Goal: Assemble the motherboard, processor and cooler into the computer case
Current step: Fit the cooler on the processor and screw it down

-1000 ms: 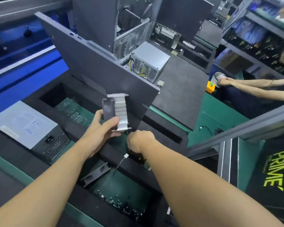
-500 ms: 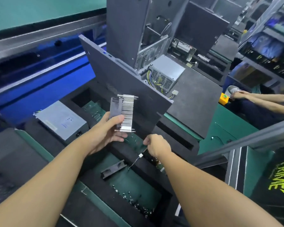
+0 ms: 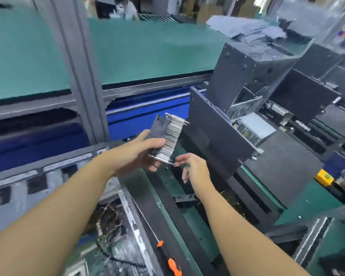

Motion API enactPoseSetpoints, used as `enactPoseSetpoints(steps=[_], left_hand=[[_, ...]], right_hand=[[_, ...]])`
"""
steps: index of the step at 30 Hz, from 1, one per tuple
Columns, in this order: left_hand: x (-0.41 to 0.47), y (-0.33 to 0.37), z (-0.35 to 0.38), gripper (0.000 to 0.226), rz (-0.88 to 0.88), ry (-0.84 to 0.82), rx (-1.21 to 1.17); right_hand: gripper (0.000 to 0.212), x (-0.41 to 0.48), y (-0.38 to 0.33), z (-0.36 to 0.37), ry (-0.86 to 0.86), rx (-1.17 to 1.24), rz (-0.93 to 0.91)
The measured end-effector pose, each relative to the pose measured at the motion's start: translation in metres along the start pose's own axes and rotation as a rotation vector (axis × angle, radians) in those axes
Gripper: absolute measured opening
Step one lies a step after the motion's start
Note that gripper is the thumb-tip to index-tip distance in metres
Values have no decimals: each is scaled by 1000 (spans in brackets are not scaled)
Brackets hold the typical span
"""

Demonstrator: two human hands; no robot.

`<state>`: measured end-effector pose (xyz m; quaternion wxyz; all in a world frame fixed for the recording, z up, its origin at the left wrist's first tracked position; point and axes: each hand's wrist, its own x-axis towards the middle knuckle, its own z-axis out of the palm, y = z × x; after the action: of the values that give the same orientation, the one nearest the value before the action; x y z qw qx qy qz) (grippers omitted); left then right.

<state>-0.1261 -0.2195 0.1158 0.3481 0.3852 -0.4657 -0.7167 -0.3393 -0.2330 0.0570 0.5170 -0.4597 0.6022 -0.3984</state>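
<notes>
cooler (image 3: 168, 137) left of computer case (image 3: 245, 76), screwdriver (image 3: 172, 265) below

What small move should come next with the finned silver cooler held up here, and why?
Probably pinch the lower corner of the finned silver cooler with black fan with the right hand to steady it: the left hand grips it, tilted in mid-air, and the right fingertips reach that corner.

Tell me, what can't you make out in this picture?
Head view only:
- Cooler, fan face: turned away, partly behind the left hand.
- Right hand: whether its fingers pinch anything is too small, blurred.
- Parts at lower left: smeared by motion blur.
- Orange tool handle: cut off by the bottom edge.
- Computer case interior: mostly hidden by its own walls.
</notes>
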Motion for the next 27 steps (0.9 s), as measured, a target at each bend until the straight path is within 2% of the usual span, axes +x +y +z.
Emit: enactPoseSetpoints(steps=[2, 4, 6, 8, 10, 11, 13, 15, 19, 21, 25, 27], left_hand=[[-39, 4, -6, 72, -15, 61, 38], [-76, 7, -10, 73, -29, 152, 119], [-113, 9, -15, 69, -31, 255, 290], [-145, 12, -22, 68, -39, 334, 478], [-172, 15, -27, 74, -72, 391, 676], [-184, 16, -29, 80, -106, 419, 790], [-206, 15, -29, 89, -173, 483, 1057], [-223, 12, -30, 99, -205, 528, 1283], [-256, 8, -31, 108, -248, 461, 1230], [-267, 1, -30, 112, -269, 449, 1293], [-274, -26, -32, 115, -284, 458, 1452], [-276, -42, -40, 117, -267, 414, 1348]], right_hand=[[37, -20, -16, 21, -73, -49, -51], [33, -42, -30, 40, -148, 9, -75], [28, -64, -53, 64, -207, 143, -56], [26, -82, -80, 90, -256, 175, -47], [36, -98, -104, 110, -397, 134, -58], [44, -107, -108, 114, -521, 80, -145], [62, -122, -107, 117, -733, -226, -378], [75, -134, -107, 122, -815, -461, -450], [85, -148, -109, 140, -920, -664, -488], [86, -156, -104, 150, -982, -798, -538], [89, -164, -87, 169, -1058, -905, -486], [94, -167, -73, 175, -1070, -960, -507]])
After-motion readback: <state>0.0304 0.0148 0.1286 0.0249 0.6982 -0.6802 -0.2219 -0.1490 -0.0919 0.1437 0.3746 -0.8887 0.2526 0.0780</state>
